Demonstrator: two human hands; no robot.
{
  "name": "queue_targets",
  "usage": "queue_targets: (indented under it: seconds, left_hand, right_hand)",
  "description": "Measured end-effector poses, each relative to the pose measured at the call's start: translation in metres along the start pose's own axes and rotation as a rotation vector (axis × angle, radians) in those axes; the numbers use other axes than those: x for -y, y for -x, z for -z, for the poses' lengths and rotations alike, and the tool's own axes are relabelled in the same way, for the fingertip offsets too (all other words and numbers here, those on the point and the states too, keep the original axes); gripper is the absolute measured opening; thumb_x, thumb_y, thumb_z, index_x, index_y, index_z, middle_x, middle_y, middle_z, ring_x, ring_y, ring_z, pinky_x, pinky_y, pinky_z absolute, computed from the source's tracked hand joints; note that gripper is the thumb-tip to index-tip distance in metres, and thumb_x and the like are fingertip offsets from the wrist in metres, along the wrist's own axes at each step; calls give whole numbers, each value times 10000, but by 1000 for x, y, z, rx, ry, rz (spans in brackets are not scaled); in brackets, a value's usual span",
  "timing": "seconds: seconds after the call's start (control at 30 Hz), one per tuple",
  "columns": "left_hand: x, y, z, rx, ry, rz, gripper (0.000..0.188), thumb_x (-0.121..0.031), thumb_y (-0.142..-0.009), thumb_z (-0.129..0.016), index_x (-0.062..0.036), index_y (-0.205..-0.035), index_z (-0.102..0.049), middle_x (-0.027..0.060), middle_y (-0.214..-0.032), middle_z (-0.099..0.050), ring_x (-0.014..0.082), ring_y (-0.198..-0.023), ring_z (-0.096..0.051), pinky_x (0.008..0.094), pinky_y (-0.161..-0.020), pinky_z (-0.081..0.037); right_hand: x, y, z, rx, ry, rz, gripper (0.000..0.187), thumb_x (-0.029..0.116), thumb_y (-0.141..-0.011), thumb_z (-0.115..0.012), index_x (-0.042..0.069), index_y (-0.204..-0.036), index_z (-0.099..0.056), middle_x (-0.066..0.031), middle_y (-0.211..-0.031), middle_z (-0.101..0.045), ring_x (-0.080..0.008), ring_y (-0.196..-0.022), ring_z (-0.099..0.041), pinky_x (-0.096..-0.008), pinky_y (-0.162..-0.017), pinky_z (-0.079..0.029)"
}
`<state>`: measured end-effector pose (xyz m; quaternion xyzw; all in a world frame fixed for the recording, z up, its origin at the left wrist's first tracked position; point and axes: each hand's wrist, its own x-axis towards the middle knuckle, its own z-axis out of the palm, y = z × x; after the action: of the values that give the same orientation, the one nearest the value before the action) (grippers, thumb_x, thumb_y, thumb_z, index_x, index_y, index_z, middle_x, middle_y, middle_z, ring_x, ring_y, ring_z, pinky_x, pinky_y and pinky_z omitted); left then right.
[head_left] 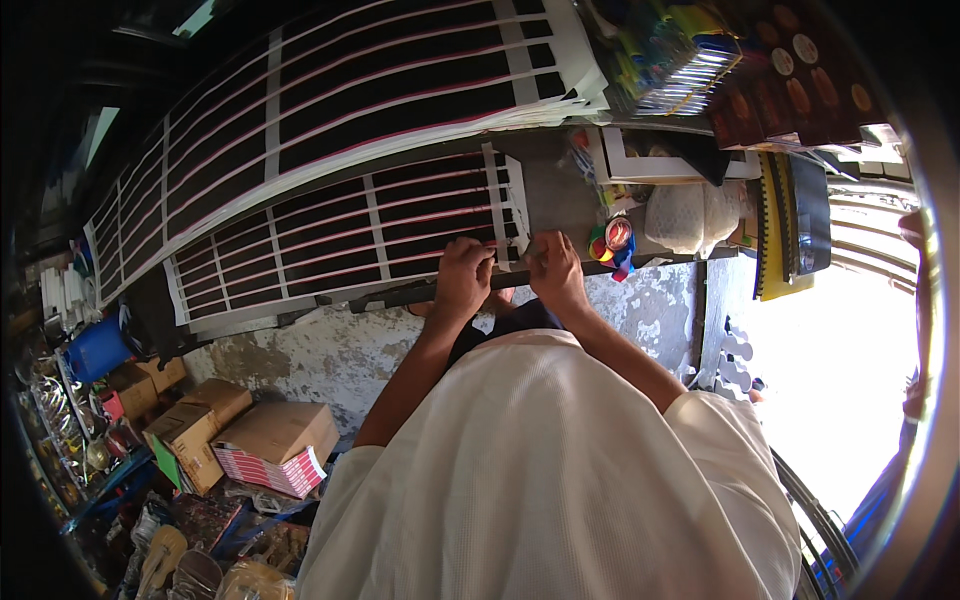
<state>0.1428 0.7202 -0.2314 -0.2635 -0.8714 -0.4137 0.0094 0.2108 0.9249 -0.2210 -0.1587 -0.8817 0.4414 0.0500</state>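
Note:
A long sheet of black panels divided by white and red strips lies along the near edge of the dark table. My left hand is at its right end, fingers curled into a pinch over the near corner. Just to the right, my right hand hovers by the sheet's white end margin, with thumb and fingers drawn together. A small whitish scrap shows between the hands. What either pinch holds is too small to make out. Beyond lies a larger stack of similar striped sheets.
Right of my hands are a red tape roll with coloured ribbon, a clear bag of white items, a white-framed box and a yellow spiral notebook. Cardboard boxes stand lower left, below the peeling wall.

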Motion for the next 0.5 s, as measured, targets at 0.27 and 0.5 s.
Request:
queue_targets:
  seconds: [0.27,0.5]
  left_hand:
    - [-3,-2,0,4,-13,13,187,2,-854,-857,-58,-1010,-775,128,-1037,-704,374,-978,-685,481,-859,-564]
    - [-2,0,1,40,-28,44,156,-21,-854,-862,-64,-984,-788,109,-1035,-701,365,-1000,-678,477,-886,-554]
  right_hand:
    - [10,-12,-2,-21,-20,56,366,3,-876,-770,32,-1218,-643,-199,-1106,-661,-440,-1070,-677,-537,-939,-567]
    - [9,-11,-10,68,42,299,236,20,-877,-750,58,-1109,-721,-168,-1104,-642,-414,-1094,-656,-519,-982,-553]
